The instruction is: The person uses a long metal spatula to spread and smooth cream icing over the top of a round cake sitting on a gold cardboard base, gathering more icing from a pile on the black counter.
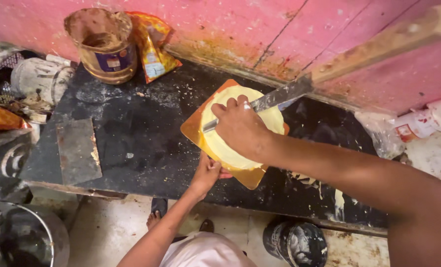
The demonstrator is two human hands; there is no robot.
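Note:
An orange square board (193, 129) lies on a black slab (146, 148), with a round pale yellow layer of paste (225, 148) spread over it. My right hand (240, 127) is closed on the metal blade (279, 96) of a long tool, pressing it flat onto the paste. The tool's wooden handle (378, 44) runs up to the right along the pink wall. My left hand (208, 173) grips the board's near edge from below. Part of the paste is hidden under my right hand.
A paste-smeared tin (104, 47) and an orange packet (153, 47) stand at the slab's back left. A flat metal scraper (77, 151) lies at its left. A white jar (40, 79), a metal bowl (27, 242), a black bucket (294, 242) and a plastic bag (418, 123) surround the slab.

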